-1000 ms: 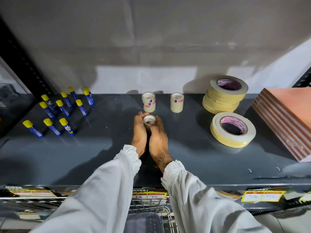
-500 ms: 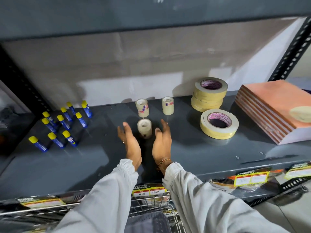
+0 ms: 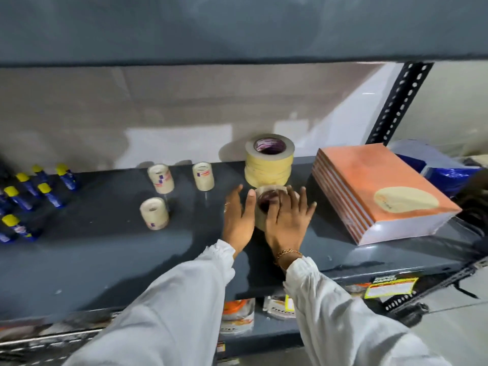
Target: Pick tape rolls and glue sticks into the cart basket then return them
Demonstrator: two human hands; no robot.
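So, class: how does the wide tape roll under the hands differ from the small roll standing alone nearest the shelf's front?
The wide tape roll is broader with a dark pinkish core; the small roll is narrower with a pale core. The wide one has both hands on it; the small one stands untouched. Both sit flat on the shelf.

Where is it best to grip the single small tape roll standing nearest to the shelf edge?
Probably by its curved side wall, from above: the small tape roll stands on end, apart from the other rolls, so fingers fit either side.

bare shelf (image 3: 111, 260) front-left, small tape rolls (image 3: 154, 213) mid-left, masking tape stack (image 3: 269, 161) behind, orange notebook stack (image 3: 380, 191) right
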